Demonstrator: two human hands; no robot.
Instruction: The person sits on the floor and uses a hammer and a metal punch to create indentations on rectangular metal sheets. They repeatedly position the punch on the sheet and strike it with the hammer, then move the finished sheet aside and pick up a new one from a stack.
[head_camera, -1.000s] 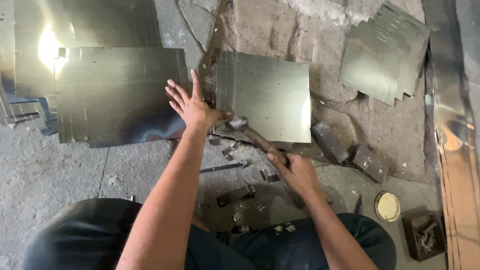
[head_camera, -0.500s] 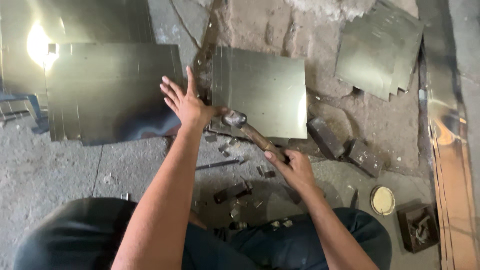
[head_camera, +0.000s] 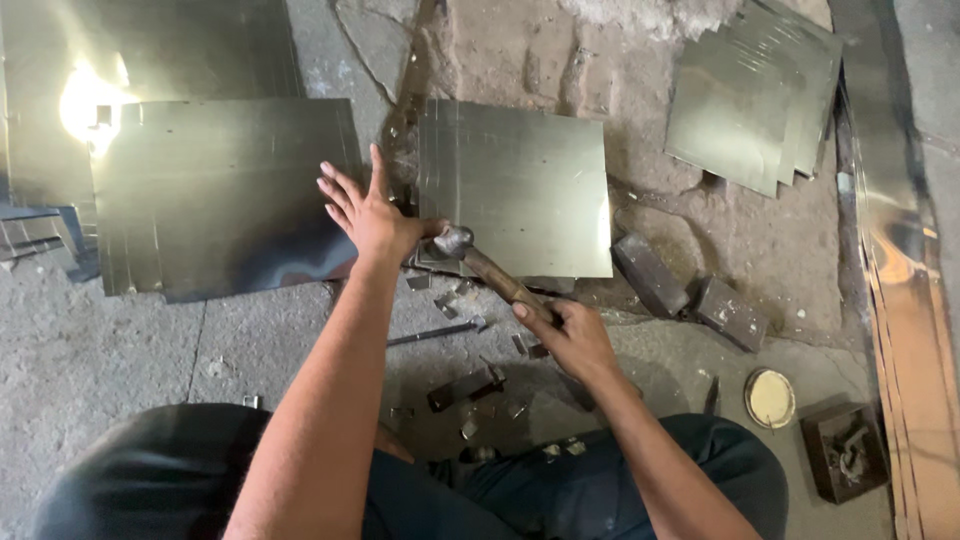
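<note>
1. The person sits on the floor (head_camera: 120, 340) with legs drawn in, so that the work lies between the knees and within reach of both arms.

2. The right hand (head_camera: 570, 335) is clenched round the wooden handle of a hammer (head_camera: 480, 262). The grip sits far back on the handle, which gives the head more swing. The handle slants up and left, and the metal head rests at the near left corner of the middle sheet (head_camera: 515, 185).

3. The left hand (head_camera: 368, 215) lies flat with its fingers spread and released, grasping nothing. Its palm is just beside the hammer head, at the gap between the middle sheet and the big sheet (head_camera: 225, 195). It looks to be pressing down so that the metal does not shift or spring under a blow. Whether the thumb pins something small at the corner cannot be told, since the hammer head hides the spot.

4. The middle sheet lies on rough stone, its near edge toward the person, so only its corner has to be reached.

5. A stack of sheets (head_camera: 750, 95) lies at the far right, well apart from the hammer, seemingly kept out of the way.

6. Two dark metal blocks (head_camera: 690, 290) lie just off the right near corner of the middle sheet, close to the right hand.

7. Small metal scraps (head_camera: 470, 385) and a thin rod (head_camera: 435, 332) lie under the forearms. A round lid (head_camera: 769, 398) and a small box (head_camera: 842, 450) stand by the right knee.
</note>
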